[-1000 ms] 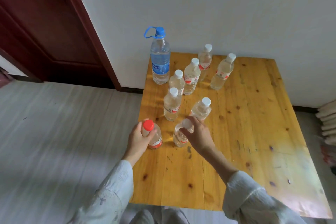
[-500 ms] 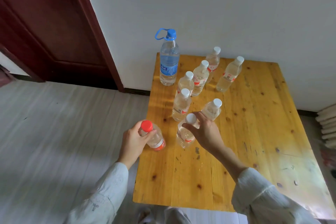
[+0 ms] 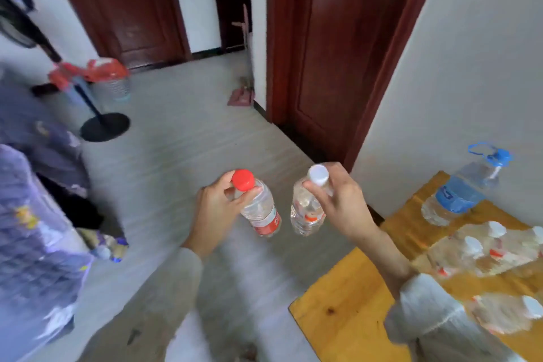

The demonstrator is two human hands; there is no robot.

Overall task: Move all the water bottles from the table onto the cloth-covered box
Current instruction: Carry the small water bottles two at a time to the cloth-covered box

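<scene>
Hands grip clear bottles: left hand (image 3: 216, 209) red-capped bottle (image 3: 258, 209), right hand (image 3: 342, 203) white-capped bottle (image 3: 305, 211).

Dark red doors (image 3: 332, 47), black-based stand (image 3: 105, 127)

One camera on the head looks down and forward, close over the floor (image 3: 182, 156); table (image 3: 346, 320) lower right.

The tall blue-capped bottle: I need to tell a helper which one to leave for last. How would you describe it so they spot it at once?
Find the yellow wooden table at the right, against the white wall. At its far corner, nearest the dark door, stands the tall blue-capped bottle. Unlike the small white-capped bottles beside it, it is much larger, with a blue label and a blue loop handle on its cap.
</scene>
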